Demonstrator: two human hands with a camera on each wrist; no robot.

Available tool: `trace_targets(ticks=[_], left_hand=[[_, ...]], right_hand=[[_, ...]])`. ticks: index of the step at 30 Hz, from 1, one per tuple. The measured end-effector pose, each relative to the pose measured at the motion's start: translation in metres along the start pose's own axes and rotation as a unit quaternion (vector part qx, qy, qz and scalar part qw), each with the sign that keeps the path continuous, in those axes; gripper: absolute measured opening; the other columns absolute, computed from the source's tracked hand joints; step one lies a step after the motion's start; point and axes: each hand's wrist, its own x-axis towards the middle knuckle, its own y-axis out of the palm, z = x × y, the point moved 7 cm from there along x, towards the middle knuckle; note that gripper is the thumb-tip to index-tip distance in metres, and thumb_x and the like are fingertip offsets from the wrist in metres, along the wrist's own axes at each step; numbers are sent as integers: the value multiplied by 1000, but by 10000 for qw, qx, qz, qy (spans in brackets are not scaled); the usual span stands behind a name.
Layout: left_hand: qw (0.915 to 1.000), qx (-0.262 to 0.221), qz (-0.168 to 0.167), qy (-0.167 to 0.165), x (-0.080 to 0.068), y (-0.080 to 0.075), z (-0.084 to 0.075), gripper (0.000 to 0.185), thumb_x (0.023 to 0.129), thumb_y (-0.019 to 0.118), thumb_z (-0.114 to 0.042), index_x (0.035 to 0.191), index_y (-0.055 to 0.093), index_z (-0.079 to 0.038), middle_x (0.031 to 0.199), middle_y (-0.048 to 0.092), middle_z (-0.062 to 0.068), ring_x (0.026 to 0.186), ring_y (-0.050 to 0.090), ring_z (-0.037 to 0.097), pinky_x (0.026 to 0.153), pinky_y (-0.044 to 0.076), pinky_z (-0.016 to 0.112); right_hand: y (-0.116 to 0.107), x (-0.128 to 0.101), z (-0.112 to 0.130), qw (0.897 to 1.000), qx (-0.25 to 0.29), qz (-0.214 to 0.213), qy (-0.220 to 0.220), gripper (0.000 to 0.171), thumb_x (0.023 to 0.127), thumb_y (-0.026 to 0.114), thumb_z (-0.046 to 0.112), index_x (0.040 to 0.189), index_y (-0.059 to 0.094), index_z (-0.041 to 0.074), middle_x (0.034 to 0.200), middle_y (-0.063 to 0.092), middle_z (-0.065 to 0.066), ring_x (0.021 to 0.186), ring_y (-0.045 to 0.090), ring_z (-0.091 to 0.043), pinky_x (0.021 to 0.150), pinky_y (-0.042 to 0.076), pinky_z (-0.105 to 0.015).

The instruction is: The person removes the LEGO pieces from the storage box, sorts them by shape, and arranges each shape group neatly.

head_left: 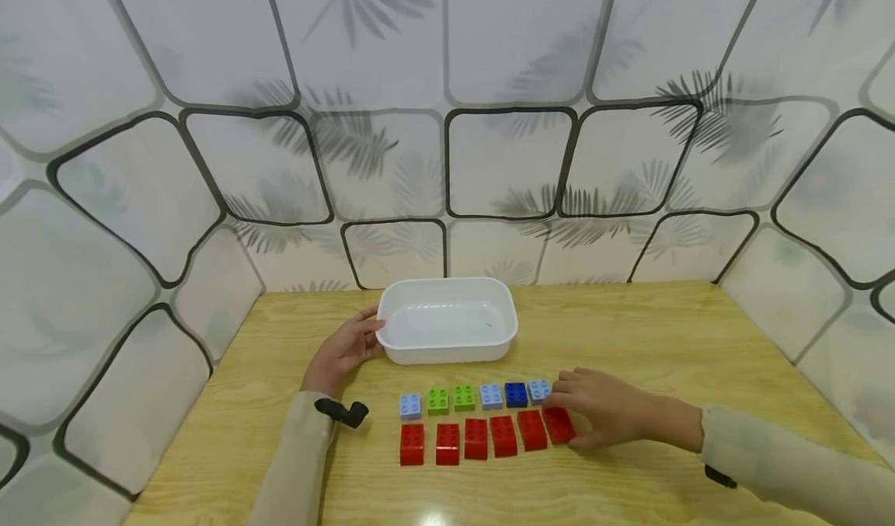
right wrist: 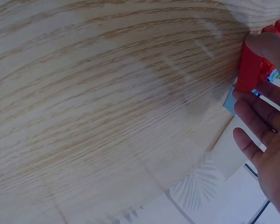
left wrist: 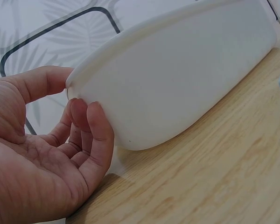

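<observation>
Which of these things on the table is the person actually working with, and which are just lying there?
In hand:
- end red plastic brick, touched by the right hand
- white plastic tub, steadied by the left hand

Lying about:
- five other red bricks
- back row of blue and green small bricks
- wooden table

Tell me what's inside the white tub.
The white tub looks empty in the head view: only its bare glossy floor and one tiny dark speck show. The near wall hides a thin strip of floor. The left hand touches its rim.
</observation>
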Motion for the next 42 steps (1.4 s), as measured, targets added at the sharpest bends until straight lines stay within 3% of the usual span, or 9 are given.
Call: trace_targets(ticks=[6,15,34,42], left_hand=[[9999,18,-108,9,5,-7,5,46,108,47,-10,151,32,-11,103,67,-7,83,63,6,71,52,22],[10000,-43,-10,-28,6,-8,9,41,108,46,-9,147,34,-12,99,68,-8,82,64,6,72,52,23],[9999,-149,27,70,-2,-13,13,41,109,43,-7,149,32,-9,101,69,-6,83,64,7,74,52,24],[9999,-71,36,145,-1,-12,11,30,109,44,-8,138,42,-15,100,70,-7,85,66,7,75,53,24]], right_hand=[[0,-2,1,9995,-162,-262,-59,52,73,85,36,118,68,17,100,63,7,88,54,-6,75,50,-27],[4,-3,1,9996,-169,-215,-5,48,75,84,36,116,69,17,99,63,7,87,55,-6,73,49,-26],[13,-1,0,9993,-292,-242,-1,51,72,84,41,116,71,19,100,65,8,89,57,-6,75,49,-26],[6,1,1,9983,-243,-510,-112,53,69,86,38,115,71,18,99,65,7,87,57,-6,73,49,-25]])
